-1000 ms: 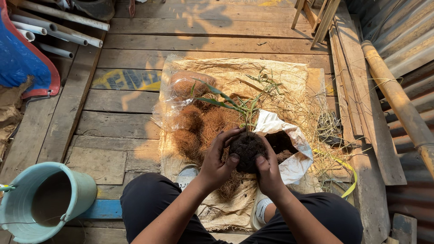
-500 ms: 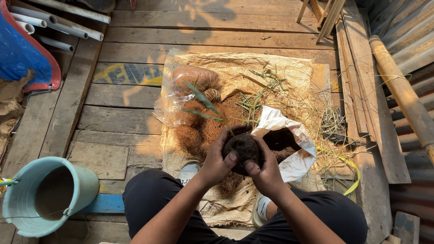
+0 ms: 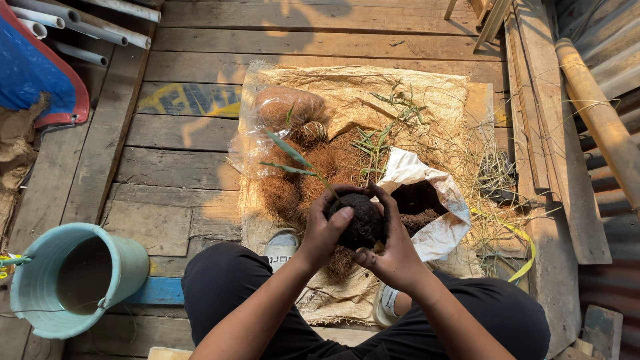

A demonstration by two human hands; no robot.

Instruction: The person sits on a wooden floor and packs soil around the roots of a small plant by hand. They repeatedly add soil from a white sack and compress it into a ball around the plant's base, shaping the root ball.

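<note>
A dark ball of soil sits cupped between both my hands, above my knees. A thin green seedling with long leaves sticks out of its top and leans to the left. My left hand wraps the ball's left side, thumb on top. My right hand closes on its right side and underneath. Behind the ball lie loose brown coconut fibre and an open white sack of dark soil, both on a tan woven mat.
A clear plastic bag of fibre lies at the mat's far left. A light blue bucket with water stands at my left. White pipes and a blue-red plastic piece lie far left. A bamboo pole and planks line the right.
Both hands have kept pressing and turning the soil ball. The seedling now shows standing out of its top, and the ball sits slightly lower and nearer my body.
</note>
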